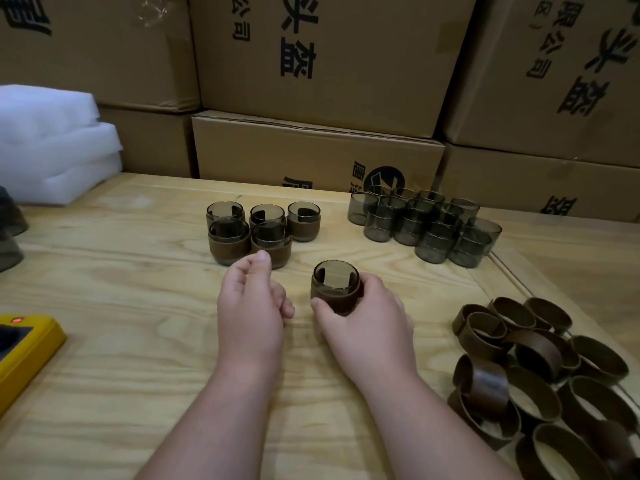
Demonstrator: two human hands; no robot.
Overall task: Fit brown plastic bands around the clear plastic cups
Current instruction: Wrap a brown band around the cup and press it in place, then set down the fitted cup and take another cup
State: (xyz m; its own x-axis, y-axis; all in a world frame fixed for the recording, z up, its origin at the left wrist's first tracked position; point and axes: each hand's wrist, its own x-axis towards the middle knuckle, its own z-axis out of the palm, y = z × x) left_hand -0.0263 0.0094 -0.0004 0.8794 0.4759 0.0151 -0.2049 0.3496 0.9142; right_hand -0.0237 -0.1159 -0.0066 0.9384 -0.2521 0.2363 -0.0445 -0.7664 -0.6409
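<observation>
Brown-banded cup [335,287] upright on table, right grip [363,317] holding it; left grip [251,299] loosely curled, empty.

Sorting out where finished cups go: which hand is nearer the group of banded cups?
Left. The left hand hovers just before the banded cups; the right hand is farther right, gripping another banded cup.

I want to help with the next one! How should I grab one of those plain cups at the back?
Probably take an outer plain cup by its smooth side wall, coming from the front, nearest you. The cups stand upright, packed together, so only the outer walls are free.
</observation>
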